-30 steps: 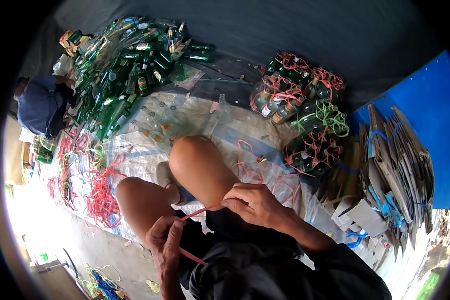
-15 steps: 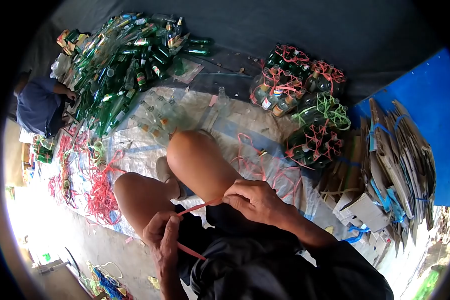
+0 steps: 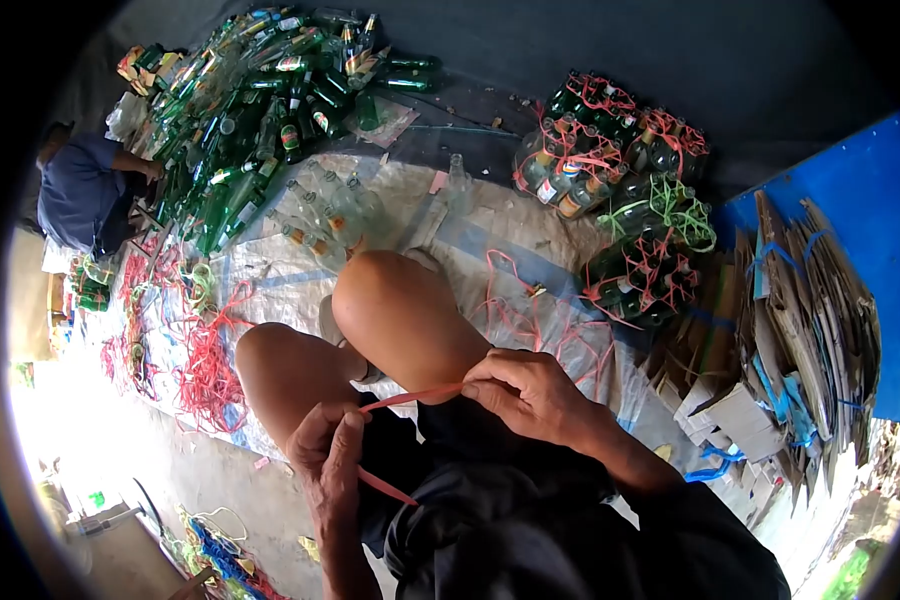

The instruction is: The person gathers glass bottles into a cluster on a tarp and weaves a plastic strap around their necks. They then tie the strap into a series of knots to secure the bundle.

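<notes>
A flat red plastic strap [image 3: 410, 397] is stretched between my two hands above my lap. My left hand [image 3: 328, 450] pinches it between thumb and fingers, and a loose tail hangs below that hand towards my dark clothing. The other end sits in the closed fingers of my right hand [image 3: 530, 393], beside my raised knee. Past my knees, several clear glass bottles [image 3: 335, 212] stand close together on a pale sheet [image 3: 270, 262]. Loose red strap pieces [image 3: 515, 318] lie on the sheet to the right of my knee.
Green bottles [image 3: 260, 130] form a large heap at the back left, where a person [image 3: 85, 195] in dark blue reaches towards it. Strapped bottle bundles [image 3: 570, 165] stand at the right. Flattened cardboard [image 3: 800, 330] leans near a blue panel [image 3: 820, 220]. Tangled red straps [image 3: 210, 380] lie left.
My right hand has shifted slightly right and up, so the strap spans a little wider. The head view has tilted slightly. Both hands keep their grip.
</notes>
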A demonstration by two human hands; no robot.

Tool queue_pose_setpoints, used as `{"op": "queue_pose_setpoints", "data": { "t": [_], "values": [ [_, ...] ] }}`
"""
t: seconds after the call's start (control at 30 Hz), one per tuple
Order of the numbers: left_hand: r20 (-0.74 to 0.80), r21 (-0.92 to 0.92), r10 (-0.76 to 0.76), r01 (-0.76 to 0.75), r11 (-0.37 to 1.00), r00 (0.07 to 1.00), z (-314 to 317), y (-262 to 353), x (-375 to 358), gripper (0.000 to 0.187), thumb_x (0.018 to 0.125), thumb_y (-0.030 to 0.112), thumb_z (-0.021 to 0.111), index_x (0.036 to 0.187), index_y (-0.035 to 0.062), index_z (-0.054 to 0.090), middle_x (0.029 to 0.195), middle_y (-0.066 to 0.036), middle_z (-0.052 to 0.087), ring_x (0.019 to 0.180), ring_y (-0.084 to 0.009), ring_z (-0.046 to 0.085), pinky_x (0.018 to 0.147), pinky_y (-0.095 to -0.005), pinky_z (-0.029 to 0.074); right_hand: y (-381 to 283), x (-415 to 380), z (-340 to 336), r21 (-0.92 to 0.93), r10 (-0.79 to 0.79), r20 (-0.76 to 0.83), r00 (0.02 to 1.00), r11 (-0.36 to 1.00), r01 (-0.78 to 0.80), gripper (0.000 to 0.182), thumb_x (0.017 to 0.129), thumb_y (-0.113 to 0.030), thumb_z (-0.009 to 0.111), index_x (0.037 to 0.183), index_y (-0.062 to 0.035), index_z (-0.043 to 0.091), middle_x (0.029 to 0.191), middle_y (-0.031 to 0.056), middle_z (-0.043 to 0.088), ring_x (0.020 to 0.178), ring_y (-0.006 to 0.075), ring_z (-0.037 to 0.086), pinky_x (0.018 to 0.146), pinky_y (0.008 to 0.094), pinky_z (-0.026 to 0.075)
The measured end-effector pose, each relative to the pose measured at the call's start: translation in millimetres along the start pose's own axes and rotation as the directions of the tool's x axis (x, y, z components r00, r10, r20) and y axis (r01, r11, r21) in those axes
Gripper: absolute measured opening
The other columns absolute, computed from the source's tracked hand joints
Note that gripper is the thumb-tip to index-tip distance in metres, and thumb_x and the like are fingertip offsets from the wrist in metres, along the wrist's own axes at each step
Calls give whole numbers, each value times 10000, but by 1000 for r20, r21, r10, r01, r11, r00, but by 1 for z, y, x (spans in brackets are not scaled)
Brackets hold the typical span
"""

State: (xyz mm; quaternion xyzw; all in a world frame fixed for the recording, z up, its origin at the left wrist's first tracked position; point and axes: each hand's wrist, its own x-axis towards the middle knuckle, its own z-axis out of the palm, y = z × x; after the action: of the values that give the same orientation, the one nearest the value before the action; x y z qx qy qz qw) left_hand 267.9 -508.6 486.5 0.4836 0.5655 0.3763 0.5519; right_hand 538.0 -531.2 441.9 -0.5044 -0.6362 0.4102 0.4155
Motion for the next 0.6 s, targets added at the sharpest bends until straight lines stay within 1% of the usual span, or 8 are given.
{"op": "queue_pose_setpoints", "data": {
  "t": [0.1,0.13,0.2,0.37,0.4,0.43,0.47,0.6],
  "values": [
    [3,-12,17,-17,1000,1000,3,11,2,164,1040,124,640,953,-9,677,797,40,592,713,-38,498,655,-206,378,1,1,-4,30,-16,-3,1000,999,16,88,987,-77,715,1037,-5,712,867,93,669,755,203,662,670,326,508],
    [-7,-14,24,-24,1000,1000,5,18,3,159,1040,118,639,954,-11,676,802,38,596,716,-41,502,656,-206,381,-5,4,-8,58,29,8,1000,998,-30,78,976,-64,718,1030,-7,716,875,102,680,774,214,671,693,331,514],
    [-30,-1,59,-59,998,998,2,27,7,150,1037,109,642,958,-14,677,807,33,602,718,-46,509,656,-210,390,-3,8,-12,25,6,7,1000,1000,-6,83,961,-51,719,1030,-6,724,875,111,693,776,219,676,700,338,518],
    [-52,97,165,-159,982,985,-25,40,26,155,1013,112,673,951,-28,695,784,11,617,740,-68,556,676,-238,445,-11,27,-23,-26,53,13,999,998,-53,64,946,2,683,997,25,714,855,113,697,736,197,671,686,313,510],
    [-56,107,200,-193,975,978,-31,40,36,159,1009,115,678,947,-31,698,785,4,630,748,-72,571,685,-239,455,-10,32,-24,-28,35,10,999,999,-35,65,960,-18,691,1001,29,709,821,96,671,708,185,641,674,302,498],
    [-73,28,194,-193,981,978,-26,55,41,163,997,117,686,941,-35,703,816,-23,685,780,-82,614,720,-238,481,-7,38,-26,-34,31,15,999,999,-30,90,971,-62,705,1005,22,709,819,97,667,701,191,628,660,312,489],
    [-90,33,207,-205,978,974,-31,56,52,161,995,117,687,947,-35,706,831,-31,698,788,-82,621,733,-239,487,-5,44,-27,-43,28,19,999,999,-28,123,983,-105,720,1008,15,709,817,98,662,693,198,615,646,321,480],
    [-135,32,249,-247,969,959,-56,53,94,168,993,131,706,982,-35,730,860,-30,722,791,-76,625,746,-245,490,4,70,-26,-36,87,-12,996,995,-88,162,1003,-147,711,1008,14,706,770,76,634,675,155,572,629,308,457]
  ]
}}
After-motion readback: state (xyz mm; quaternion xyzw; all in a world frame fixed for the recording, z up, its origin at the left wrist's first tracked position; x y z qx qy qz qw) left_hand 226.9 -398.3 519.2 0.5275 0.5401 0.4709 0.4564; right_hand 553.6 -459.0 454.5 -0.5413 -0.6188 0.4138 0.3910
